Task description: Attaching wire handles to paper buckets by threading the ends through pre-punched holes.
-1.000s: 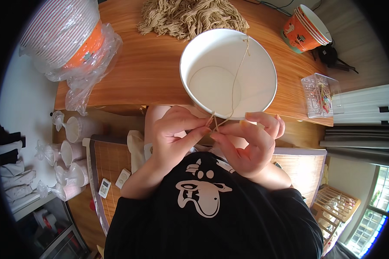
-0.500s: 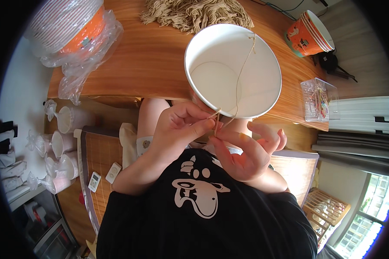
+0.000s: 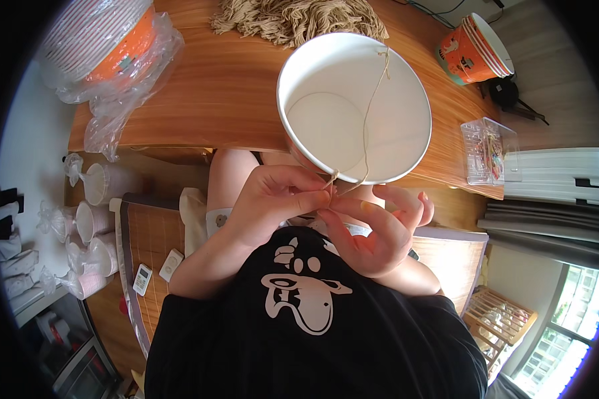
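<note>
A large white-lined paper bucket (image 3: 326,126) leans toward me at the table's near edge, its open mouth facing up. Thin tan string (image 3: 368,110) runs across the opening, knotted at the far rim and looped through the near rim. Just below that near rim, my left hand (image 3: 276,198) pinches the string between thumb and forefinger. My right hand (image 3: 376,233) meets it there, thumb and index finger closed on the string's end, its other fingers lifted and curled. The fingertips nearly touch and partly hide the string between them.
On the wooden table (image 3: 213,100), a heap of tan cords (image 3: 306,18) lies behind the bucket. Stacked orange buckets (image 3: 120,50) in plastic wrap stand at left, more orange buckets (image 3: 472,53) at far right, near a clear plastic box (image 3: 489,153). Wrapped white tubs (image 3: 100,219) sit lower left.
Both hands stay at the near rim, with the fingertips drawn slightly closer together. The string end between them shows less, and the knot sits tighter against the rim. The view has shifted slightly.
</note>
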A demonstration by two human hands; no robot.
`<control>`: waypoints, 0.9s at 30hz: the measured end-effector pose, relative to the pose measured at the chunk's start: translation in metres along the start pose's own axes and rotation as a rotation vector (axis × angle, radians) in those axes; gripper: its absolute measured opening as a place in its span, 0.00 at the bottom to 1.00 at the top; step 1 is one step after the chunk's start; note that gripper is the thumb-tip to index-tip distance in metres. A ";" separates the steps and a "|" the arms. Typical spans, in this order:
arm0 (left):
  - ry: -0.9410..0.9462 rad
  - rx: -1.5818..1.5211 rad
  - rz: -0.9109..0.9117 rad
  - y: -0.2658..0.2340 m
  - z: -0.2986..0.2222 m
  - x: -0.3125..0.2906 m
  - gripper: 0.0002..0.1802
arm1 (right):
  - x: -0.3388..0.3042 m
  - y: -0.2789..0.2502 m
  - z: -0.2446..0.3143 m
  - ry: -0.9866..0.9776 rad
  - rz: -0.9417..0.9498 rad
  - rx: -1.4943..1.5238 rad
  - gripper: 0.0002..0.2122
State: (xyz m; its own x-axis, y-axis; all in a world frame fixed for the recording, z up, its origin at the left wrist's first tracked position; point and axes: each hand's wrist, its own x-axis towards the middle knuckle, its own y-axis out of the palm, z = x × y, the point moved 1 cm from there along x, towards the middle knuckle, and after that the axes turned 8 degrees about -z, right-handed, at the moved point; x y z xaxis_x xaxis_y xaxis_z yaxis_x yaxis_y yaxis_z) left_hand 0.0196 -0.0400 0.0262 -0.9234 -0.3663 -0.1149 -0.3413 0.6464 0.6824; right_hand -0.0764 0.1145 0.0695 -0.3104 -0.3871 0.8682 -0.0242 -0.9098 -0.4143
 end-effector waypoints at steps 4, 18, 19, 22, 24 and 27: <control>-0.024 0.014 -0.007 -0.001 0.003 -0.001 0.07 | 0.001 -0.003 -0.002 -0.062 0.053 -0.015 0.25; -0.213 -0.110 0.055 0.007 -0.001 -0.002 0.09 | 0.004 -0.010 -0.014 -0.153 0.024 0.105 0.21; -0.216 -0.116 0.063 0.005 0.000 -0.003 0.09 | 0.007 -0.009 -0.013 -0.173 0.032 0.078 0.23; -0.213 -0.107 0.062 0.005 0.001 -0.006 0.09 | 0.013 -0.003 -0.010 -0.204 0.006 0.045 0.25; -0.204 -0.094 0.052 0.006 0.000 -0.007 0.09 | 0.015 -0.002 -0.009 -0.216 -0.028 0.040 0.25; -0.166 -0.060 0.042 0.010 -0.004 -0.010 0.10 | 0.017 -0.008 -0.009 -0.258 0.046 0.029 0.26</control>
State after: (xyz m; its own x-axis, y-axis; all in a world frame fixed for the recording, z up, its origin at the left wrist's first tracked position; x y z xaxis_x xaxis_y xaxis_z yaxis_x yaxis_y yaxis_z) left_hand 0.0263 -0.0328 0.0371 -0.9547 -0.2211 -0.1990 -0.2949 0.6157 0.7307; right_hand -0.0902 0.1165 0.0855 -0.0580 -0.4497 0.8913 0.0131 -0.8931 -0.4498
